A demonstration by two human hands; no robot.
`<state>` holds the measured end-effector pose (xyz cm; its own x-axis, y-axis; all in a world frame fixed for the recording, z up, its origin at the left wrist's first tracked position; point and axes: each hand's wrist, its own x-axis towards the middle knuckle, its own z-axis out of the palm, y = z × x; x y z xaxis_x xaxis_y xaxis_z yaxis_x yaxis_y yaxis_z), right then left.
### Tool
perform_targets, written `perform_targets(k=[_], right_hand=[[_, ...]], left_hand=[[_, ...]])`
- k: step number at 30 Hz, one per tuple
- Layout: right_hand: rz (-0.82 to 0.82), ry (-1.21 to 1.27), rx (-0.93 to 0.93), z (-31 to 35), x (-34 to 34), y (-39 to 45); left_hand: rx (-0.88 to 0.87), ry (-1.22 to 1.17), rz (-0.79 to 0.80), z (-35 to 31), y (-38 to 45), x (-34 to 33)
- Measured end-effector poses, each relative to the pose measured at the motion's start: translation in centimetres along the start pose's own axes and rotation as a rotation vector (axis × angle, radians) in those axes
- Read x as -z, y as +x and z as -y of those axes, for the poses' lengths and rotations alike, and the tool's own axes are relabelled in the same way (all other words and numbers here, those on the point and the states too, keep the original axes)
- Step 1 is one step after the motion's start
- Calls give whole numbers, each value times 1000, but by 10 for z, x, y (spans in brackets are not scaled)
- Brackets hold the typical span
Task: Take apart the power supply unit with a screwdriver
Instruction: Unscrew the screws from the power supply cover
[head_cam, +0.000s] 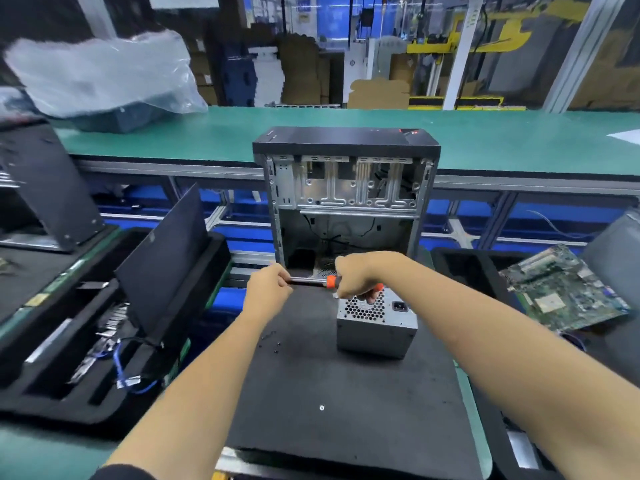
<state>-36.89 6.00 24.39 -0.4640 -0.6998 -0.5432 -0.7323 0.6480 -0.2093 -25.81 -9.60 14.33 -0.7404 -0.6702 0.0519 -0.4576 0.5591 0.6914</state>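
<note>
Power supply unit (376,327), grey metal box, sits on the black foam mat (346,393), honeycomb vent and power socket facing the camera. Directly behind it stands the open computer case (346,188), side panel off, nearly gutted.

Both hands held above the mat, just in front of the case. Right hand (356,277) wraps curled fingers round the orange handle of the screwdriver (317,281), hovering over the unit's rear top edge. Shaft runs horizontally to the left. Left hand (268,289) pinches the shaft's far end; tip hidden in the fingers.

A few small dark screws (273,342) lie on the mat left of the unit. Motherboard (562,289) rests in a tray at right.
</note>
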Motion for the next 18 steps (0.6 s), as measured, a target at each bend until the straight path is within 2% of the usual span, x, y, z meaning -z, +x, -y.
perform_targets(k=[3,8,18], right_hand=[[-13,-42,9,17,-9,19],[-7,-24,30,32,-17,48],[41,-94,44,35,-29,87]], left_hand=[[62,73,-4,32,-8,2],[114,155,100,74,-19,-8],[71,330,291,110,-7,-40]])
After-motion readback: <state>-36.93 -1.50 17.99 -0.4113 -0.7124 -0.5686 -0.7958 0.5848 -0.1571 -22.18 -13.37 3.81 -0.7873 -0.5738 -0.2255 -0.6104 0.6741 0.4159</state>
